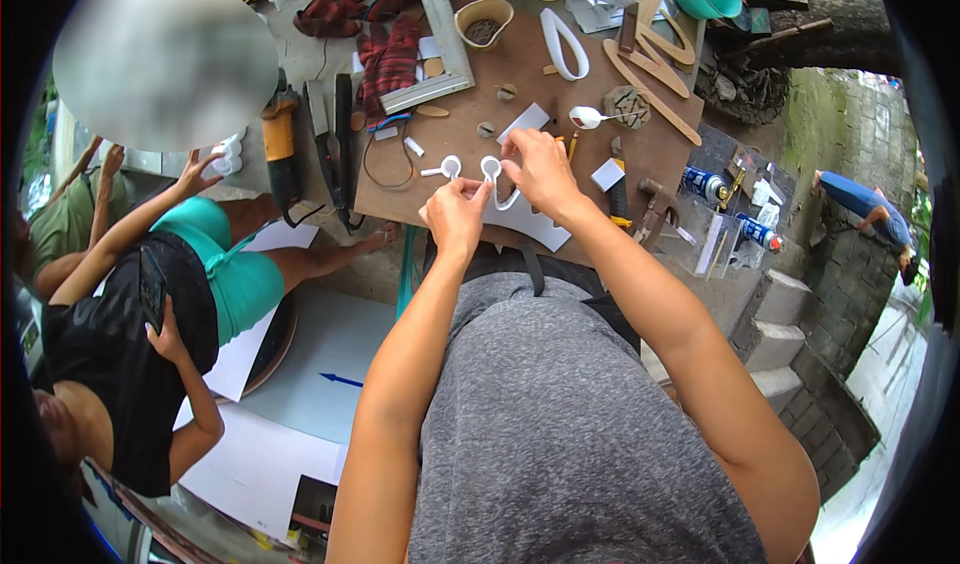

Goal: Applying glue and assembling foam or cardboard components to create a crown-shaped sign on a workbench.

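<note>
Near the close edge of the brown board [455, 136], I have both hands at a small white ring piece [484, 165], which sits between them. My left hand [455, 212] pinches around its lower end, thumb and fingertips drawn together. My right hand [540, 171] curls beside the rim, fingers bent; from this far off I cannot tell whether they grip it or only touch it.

To handle it well, I would keep the left pinch light and steady, since so slender a part looks easy to bend, leave fine adjustment to the right fingertips, and keep the rim in my sight.

A curved white strip [509, 202] shows just under the fingers; whether it joins the ring piece I cannot make out. Just left of that piece is a second ring [445, 167], equally smooth and matte. Below my hands, a flat white sheet [535, 228] has a curved edge.

Farther right lie a crisp, square-cornered white block [607, 174], a slim yellow pencil [573, 147] and a hammer [656, 197]. Beyond the hands I see a rough-faced round disc [630, 99], a hard metal square [443, 34] and soft, rumpled plaid gloves [390, 64].
</note>
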Demonstrator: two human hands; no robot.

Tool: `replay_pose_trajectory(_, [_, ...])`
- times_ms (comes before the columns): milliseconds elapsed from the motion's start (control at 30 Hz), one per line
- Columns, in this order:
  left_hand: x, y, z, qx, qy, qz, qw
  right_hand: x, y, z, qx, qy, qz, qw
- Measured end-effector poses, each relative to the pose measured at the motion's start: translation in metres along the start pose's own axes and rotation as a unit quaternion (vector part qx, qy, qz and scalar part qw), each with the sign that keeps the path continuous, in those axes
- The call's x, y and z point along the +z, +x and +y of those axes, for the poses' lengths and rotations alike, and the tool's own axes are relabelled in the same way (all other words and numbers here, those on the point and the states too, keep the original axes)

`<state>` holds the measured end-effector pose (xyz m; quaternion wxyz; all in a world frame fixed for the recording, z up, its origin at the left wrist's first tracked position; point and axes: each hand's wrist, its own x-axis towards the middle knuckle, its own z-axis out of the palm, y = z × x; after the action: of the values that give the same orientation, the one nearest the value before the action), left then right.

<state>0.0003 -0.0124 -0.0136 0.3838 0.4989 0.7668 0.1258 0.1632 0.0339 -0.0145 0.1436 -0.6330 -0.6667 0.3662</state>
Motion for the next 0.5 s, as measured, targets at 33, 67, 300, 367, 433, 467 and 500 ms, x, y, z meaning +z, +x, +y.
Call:
replay_pose_trajectory(33, [0.001, 0.000, -0.001, -0.006, 0.001, 0.003, 1.000, 0.001, -0.002, 0.002, -0.003, 0.002, -0.006, 1.000])
replay_pose_trajectory(67, [0.000, 0.000, -0.001, 0.000, 0.005, 0.003, 1.000, -0.001, -0.005, 0.000, -0.022, -0.007, -0.006, 1.000])
replay_pose_trajectory(300, [0.002, 0.001, 0.004, -0.011, -0.010, -0.005, 1.000, -0.006, -0.019, 0.006, -0.039, -0.028, -0.041, 0.998])
replay_pose_trajectory(367, [0.001, 0.000, 0.002, -0.016, -0.011, -0.006, 1.000, -0.006, -0.019, 0.004, -0.041, -0.023, -0.043, 0.998])
replay_pose_trajectory(433, [0.000, 0.000, 0.004, -0.013, -0.010, -0.005, 1.000, -0.008, -0.018, 0.002, -0.037, -0.020, -0.048, 0.998])
replay_pose_trajectory(467, [0.000, 0.000, 0.004, -0.013, -0.011, -0.004, 1.000, -0.009, -0.017, 0.001, -0.033, -0.017, -0.050, 0.998])
replay_pose_trajectory(500, [0.000, 0.000, 0.004, -0.020, -0.018, -0.006, 1.000, -0.012, -0.017, -0.001, -0.033, -0.016, -0.049, 0.998])
